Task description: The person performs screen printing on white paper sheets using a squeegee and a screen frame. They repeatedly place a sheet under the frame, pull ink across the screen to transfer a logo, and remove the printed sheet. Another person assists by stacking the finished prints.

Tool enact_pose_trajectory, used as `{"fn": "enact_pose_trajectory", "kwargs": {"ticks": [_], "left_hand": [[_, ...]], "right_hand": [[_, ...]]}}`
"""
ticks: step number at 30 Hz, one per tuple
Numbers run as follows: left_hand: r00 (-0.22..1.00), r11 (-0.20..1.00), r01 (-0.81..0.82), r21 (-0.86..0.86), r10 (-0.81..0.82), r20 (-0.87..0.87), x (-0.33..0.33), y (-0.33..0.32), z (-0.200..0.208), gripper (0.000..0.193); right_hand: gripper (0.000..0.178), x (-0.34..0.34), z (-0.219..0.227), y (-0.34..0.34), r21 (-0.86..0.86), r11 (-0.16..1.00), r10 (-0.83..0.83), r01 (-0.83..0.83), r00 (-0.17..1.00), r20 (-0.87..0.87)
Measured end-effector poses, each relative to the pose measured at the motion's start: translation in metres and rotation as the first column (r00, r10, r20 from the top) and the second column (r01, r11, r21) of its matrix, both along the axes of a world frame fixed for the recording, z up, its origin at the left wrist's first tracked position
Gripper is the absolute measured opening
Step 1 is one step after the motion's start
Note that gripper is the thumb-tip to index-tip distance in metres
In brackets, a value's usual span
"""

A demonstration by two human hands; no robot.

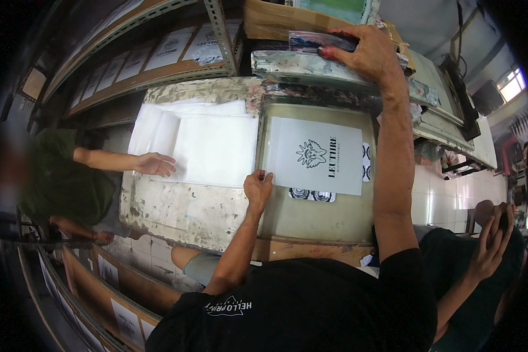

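Note:
A white sheet (334,158) with a black printed emblem and lettering lies on a pale, framed flat bed (352,220). At its left edge is my left hand (258,186), thumb and fingertips pinched on the sheet. Beyond the bed, my right hand (366,56) is closed over a paint-smeared screen frame (293,63); its fingertips are stained red and dark. A dark-smeared strip (308,41) shows beside those fingers. Partly under the sheet lies a piece with black round designs (322,196).
Left of the bed, blank white sheets (217,146) lie on a stained board (182,214). A co-worker's hand (155,164) is over them. Another person's hand (493,240) is raised at right. Racks (152,70) with printed sheets stand at far left; more boards (123,276) at lower left.

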State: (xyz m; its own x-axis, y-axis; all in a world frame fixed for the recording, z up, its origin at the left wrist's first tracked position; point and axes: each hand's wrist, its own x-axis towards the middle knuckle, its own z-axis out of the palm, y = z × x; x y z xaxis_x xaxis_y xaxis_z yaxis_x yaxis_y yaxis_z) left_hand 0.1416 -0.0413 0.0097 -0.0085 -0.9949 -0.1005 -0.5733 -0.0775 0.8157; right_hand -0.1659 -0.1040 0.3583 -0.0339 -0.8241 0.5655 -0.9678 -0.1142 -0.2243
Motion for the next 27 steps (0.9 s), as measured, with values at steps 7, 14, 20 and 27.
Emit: {"fn": "enact_pose_trajectory", "kwargs": {"ticks": [7, 14, 20, 27], "left_hand": [[0.984, 0.999, 0.012, -0.038, -0.018, -0.176, -0.017, -0.005, 0.034, 0.025], [0.92, 0.996, -0.014, -0.085, -0.021, -0.391, 0.005, -0.028, 0.071, 0.012], [0.78, 0.954, -0.297, -0.045, 0.214, -0.588, 0.113, -0.055, 0.08, 0.009], [0.734, 0.817, -0.575, -0.042, 0.493, -0.468, 0.285, -0.059, 0.051, 0.017]], "right_hand": [[0.064, 0.0, 0.004, 0.001, 0.01, 1.0, -0.022, 0.022, 1.0, 0.001], [0.062, 0.001, 0.008, 0.0, 0.064, 0.998, -0.003, 0.0, 0.999, 0.042], [0.062, 0.001, 0.006, -0.001, 0.047, 0.999, -0.001, 0.0, 1.0, 0.008], [0.059, -0.001, 0.005, 0.001, 0.049, 0.999, 0.014, -0.016, 0.999, 0.048]]}}
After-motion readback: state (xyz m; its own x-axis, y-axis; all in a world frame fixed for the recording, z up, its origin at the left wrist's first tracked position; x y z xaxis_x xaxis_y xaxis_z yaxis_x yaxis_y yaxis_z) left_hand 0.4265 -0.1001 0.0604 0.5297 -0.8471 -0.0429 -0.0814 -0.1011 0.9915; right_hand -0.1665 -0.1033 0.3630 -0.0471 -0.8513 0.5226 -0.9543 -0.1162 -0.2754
